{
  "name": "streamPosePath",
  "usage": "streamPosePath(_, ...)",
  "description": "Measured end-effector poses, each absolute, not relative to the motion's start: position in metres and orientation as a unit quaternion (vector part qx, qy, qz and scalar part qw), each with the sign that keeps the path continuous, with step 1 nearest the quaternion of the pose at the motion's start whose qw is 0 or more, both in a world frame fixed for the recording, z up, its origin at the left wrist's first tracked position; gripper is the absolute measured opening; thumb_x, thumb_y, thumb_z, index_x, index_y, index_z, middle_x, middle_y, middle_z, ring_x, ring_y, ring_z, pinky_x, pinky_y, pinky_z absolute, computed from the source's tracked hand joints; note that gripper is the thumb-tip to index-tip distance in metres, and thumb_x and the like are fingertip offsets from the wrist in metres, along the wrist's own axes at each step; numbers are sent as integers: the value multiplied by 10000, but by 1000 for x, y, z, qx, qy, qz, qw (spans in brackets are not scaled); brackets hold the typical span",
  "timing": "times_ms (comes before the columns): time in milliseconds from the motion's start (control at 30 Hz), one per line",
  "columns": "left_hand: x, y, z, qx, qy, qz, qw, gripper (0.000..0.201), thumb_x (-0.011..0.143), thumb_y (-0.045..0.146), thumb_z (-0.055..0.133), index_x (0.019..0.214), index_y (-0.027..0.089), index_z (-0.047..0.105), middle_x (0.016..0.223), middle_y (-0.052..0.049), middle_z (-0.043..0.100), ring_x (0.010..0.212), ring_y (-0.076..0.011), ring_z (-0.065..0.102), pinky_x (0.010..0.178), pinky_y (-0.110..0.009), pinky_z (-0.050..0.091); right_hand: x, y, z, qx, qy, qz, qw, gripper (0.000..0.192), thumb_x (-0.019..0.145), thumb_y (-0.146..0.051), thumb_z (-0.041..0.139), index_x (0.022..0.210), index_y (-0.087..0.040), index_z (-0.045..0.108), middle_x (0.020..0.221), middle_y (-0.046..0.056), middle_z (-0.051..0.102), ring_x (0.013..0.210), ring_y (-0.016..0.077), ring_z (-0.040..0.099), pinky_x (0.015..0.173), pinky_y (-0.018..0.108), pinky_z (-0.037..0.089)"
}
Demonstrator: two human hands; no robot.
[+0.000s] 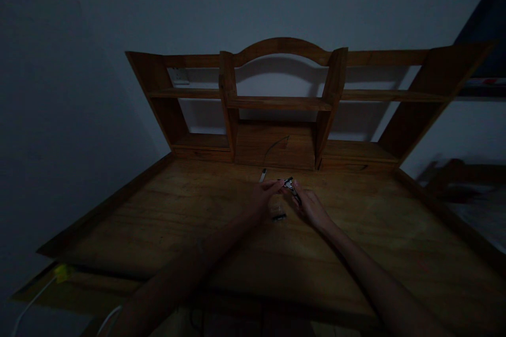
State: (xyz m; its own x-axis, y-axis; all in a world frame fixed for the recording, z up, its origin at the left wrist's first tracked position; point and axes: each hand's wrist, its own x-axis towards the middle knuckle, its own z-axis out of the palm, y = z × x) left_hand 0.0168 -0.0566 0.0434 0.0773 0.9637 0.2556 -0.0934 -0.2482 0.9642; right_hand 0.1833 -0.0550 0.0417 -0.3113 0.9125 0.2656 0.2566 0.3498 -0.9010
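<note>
Both hands meet over the tabletop (166, 221), the right hand (312, 208) closed on a small metal tool (291, 188) (detail lost in the dim light), left hand (264, 197) fingers pinching its tip. Mid-adjustment, seemingly; any next move calls for a steady grip.

A wooden desk (158, 231) carries a shelved hutch (280, 102) against the wall, with a small white stick (263, 175) lying near its base.
</note>
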Motion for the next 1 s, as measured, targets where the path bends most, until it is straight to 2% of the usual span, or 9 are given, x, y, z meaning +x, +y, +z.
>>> streamPosePath(200, 17, -55, 41, 554, 375, 562, 486, 337, 777, 502, 599, 703, 190, 704, 860, -68, 693, 910, -251, 600, 919, -393, 402, 183, -56, 41, -433, -704, 379, 417, 547, 873, -604, 331, 521, -195, 419, 495, -22, 370, 476, 120, 362, 483, 253, 263)
streamPosePath(400, 20, -52, 36, 534, 348, 562, 528, 346, 783, 508, 596, 864, 195, 720, 937, -78, 686, 921, -240, 603, 881, -372, 434, 182, -55, 41, -444, -710, 362, 410, 543, 905, -578, 280, 565, -181, 429, 527, -24, 367, 502, 116, 358, 498, 243, 260)
streamPosePath(700, 18, -51, 38, 545, 400, 551, 490, 294, 719, 467, 672, 795, 186, 714, 797, -48, 678, 806, -194, 606, 821, -334, 440, 182, -56, 42, -462, -711, 345, 403, 574, 895, -611, 262, 548, -178, 412, 518, -26, 369, 500, 113, 357, 486, 234, 253)
streamPosePath(1000, 21, -51, 38, 552, 397, 561, 472, 267, 699, 427, 694, 790, 177, 714, 822, -54, 687, 823, -195, 622, 810, -318, 456, 182, -56, 42, -462, -715, 335, 404, 563, 896, -599, 271, 568, -172, 434, 523, -20, 390, 504, 119, 373, 498, 235, 266)
